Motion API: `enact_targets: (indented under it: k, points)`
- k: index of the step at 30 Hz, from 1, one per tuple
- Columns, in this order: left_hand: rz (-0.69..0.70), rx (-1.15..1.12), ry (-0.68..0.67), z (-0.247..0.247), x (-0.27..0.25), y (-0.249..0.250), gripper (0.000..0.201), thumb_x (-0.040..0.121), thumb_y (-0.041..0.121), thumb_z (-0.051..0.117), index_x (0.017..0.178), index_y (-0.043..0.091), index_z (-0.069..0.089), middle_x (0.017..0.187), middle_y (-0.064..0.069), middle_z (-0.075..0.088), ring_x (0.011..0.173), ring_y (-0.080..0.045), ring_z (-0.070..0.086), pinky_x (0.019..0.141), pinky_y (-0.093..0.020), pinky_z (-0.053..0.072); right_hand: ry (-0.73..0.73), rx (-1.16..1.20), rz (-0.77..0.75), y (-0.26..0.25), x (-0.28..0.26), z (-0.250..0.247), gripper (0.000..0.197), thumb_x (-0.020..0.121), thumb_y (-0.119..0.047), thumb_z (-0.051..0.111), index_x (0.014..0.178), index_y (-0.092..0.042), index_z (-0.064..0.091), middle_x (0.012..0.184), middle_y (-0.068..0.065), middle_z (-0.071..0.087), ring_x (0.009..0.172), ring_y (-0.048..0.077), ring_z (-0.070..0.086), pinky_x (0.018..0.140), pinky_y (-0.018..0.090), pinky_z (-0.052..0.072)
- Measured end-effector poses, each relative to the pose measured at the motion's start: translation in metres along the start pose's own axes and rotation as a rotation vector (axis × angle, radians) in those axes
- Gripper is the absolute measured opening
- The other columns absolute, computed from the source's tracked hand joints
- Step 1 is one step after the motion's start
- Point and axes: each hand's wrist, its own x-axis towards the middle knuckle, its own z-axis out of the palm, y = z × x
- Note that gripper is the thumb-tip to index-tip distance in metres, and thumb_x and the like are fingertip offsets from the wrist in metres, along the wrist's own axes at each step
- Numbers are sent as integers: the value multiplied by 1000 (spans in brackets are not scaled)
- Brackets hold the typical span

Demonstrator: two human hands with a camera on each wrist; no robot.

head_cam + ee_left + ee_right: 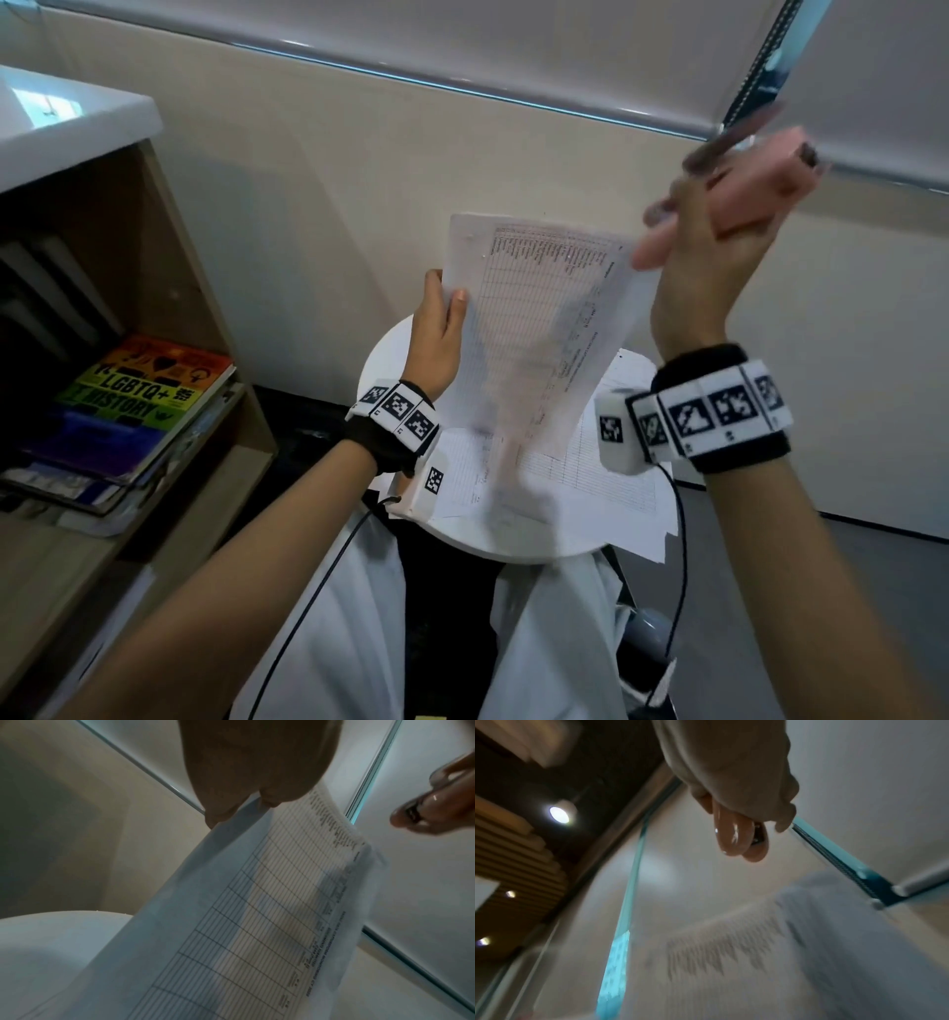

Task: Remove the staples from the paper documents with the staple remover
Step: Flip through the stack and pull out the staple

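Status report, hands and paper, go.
Left hand holds the paper up by its edge. Right hand grips the pink remover, raised clear of the paper's corner. More sheets on the stool. Nothing in the way.

The right hand (pixel 719 246) and pink staple remover (pixel 755 180) are motion-blurred; a staple, perhaps, stays too small to tell on the paper document (pixel 534 329).

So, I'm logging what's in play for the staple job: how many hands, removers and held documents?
Hands: 2, left hand and right hand
Pink staple remover: 1
Held document: 1
Total: 4
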Motion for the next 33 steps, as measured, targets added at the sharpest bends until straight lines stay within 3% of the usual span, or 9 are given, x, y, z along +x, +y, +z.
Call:
enact_targets:
  k: [6,10,13,17,21,24,27,30,33]
  points:
    - [7,-18,-8,1,0,-3,11,102,20,35,101,9,36,95,-5,56,84,-16,57,77,-40,51,-65,139,73,-4,-5,79,23,86,-3,61,102,13,55,73,10,56,45,8,54,41,22,44]
    - [14,10,-28,2,0,-3,12,102,21,35,98,9,33,88,-10,54,78,-17,54,72,-40,48,-101,114,68,19,-26,105,41,77,-15,64,105,14,55,74,13,62,45,12,56,41,29,48]
    - [28,30,-5,2,2,-8,12,102,19,36,98,9,33,78,3,50,65,3,49,63,-20,44,-147,9,-3,33,-33,110,26,74,-20,64,92,-2,58,66,7,64,43,5,58,44,28,49]
    - [29,38,15,1,4,-10,11,102,17,37,96,8,33,69,11,41,57,6,45,56,-9,37,-161,-155,-119,47,-34,110,37,65,-44,62,83,-11,62,59,-5,64,52,15,63,55,42,56]
    - [34,44,-4,-1,5,-8,4,102,19,36,98,19,36,74,11,44,62,2,44,62,-12,40,-221,-257,-185,62,-31,109,40,66,-40,60,75,-1,65,57,-1,63,50,21,61,53,40,54]
    - [22,58,-19,1,4,-4,9,103,18,35,107,11,39,78,15,42,66,10,47,65,-12,41,-251,-278,-216,64,-31,111,20,62,-33,60,63,-13,57,51,-14,51,45,6,50,47,29,45]
    - [43,60,-15,3,4,-3,10,102,18,35,100,9,34,81,-4,48,70,-11,46,70,-39,45,-280,-234,-195,61,-29,113,13,61,-26,62,64,-16,54,51,-18,47,44,0,46,48,22,38]
    - [36,71,-1,4,6,3,11,102,20,36,98,10,33,82,-7,46,72,-15,44,70,-40,44,-282,-232,-227,59,-23,109,21,62,-31,61,66,-11,57,52,-13,53,45,3,51,48,25,45]
    - [29,66,24,2,10,5,14,102,20,37,95,8,34,74,-1,47,63,-4,45,63,-36,41,-292,-78,-269,41,-23,103,10,69,-18,66,72,-15,57,48,-9,59,45,9,58,48,27,52]
